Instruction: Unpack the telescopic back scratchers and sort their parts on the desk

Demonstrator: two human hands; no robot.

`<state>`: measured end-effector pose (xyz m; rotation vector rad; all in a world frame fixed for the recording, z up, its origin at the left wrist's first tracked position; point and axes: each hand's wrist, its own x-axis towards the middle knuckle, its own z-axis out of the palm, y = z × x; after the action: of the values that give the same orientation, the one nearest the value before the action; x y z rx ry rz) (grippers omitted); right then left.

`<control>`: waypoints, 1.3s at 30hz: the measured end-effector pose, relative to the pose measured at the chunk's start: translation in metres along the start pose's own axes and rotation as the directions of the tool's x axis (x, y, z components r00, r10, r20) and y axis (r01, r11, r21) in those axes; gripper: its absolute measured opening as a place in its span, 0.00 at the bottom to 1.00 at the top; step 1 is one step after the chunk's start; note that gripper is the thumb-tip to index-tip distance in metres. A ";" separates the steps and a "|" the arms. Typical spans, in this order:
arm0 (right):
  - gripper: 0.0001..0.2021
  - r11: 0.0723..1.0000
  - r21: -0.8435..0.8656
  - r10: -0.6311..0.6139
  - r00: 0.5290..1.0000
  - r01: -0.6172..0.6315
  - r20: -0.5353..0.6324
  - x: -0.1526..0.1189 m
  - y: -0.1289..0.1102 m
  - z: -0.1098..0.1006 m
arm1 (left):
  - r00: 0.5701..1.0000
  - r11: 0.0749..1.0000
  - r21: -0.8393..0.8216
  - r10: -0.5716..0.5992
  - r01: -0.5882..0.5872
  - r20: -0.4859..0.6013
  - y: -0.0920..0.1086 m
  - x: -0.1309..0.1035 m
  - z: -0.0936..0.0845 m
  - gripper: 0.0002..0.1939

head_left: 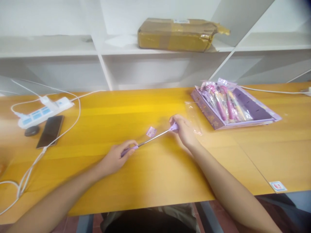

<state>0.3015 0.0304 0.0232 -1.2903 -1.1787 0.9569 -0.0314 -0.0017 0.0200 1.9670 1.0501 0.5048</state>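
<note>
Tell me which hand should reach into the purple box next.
Probably your right hand, which is nearer the purple box; your left hand is farther off, and both hold the rod.

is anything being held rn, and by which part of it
A slim metal rod: the left hand grips its purple handle, and the right hand holds the lilac piece at its other end.
</note>
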 end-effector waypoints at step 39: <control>0.20 0.977 -0.160 -0.088 0.948 0.142 0.307 -0.032 0.002 0.022 | 0.782 0.800 0.487 0.537 -0.352 -0.316 -0.013 -0.008 0.001 0.06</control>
<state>0.2741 0.0034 0.0157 -1.2289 -1.5895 0.9999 -0.0414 -0.0052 0.0091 2.5795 0.9908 1.1243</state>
